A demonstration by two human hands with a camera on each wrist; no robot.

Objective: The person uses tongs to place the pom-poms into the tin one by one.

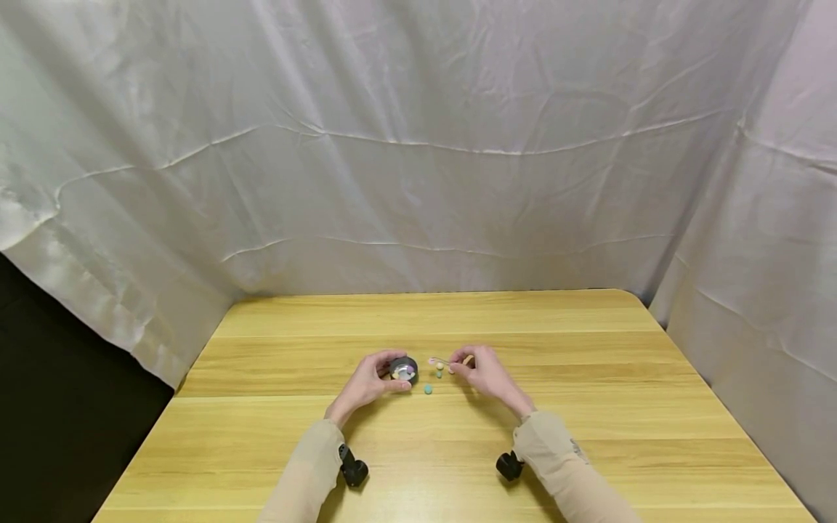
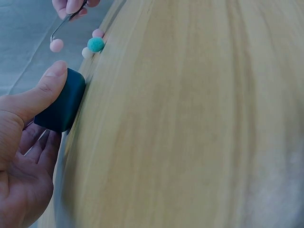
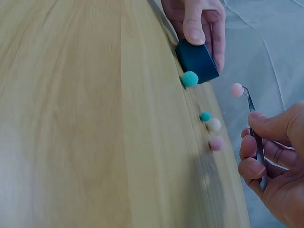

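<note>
My left hand (image 1: 369, 379) holds a small dark container (image 2: 66, 102) by its sides, thumb near and fingers behind. Its open top, seen in the head view, shows purple and pale pompoms (image 1: 410, 370) inside. In my right hand (image 1: 487, 374) I grip bent-tip tweezers (image 3: 259, 147) between thumb and fingers. Their tip pinches a pink pompom (image 3: 237, 90), raised above the table to the right of the container. Below lie a larger teal pompom (image 3: 190, 79), a small teal pompom (image 3: 204, 116), a white pompom (image 3: 214, 124) and another pink pompom (image 3: 216, 143).
The light wooden table (image 1: 314, 319) reaches back to a grey curtain (image 1: 418, 181), which also hangs along both sides. Black wrist cameras sit on both forearms, one by the left sleeve (image 1: 307, 454) and one by the right sleeve (image 1: 556, 447).
</note>
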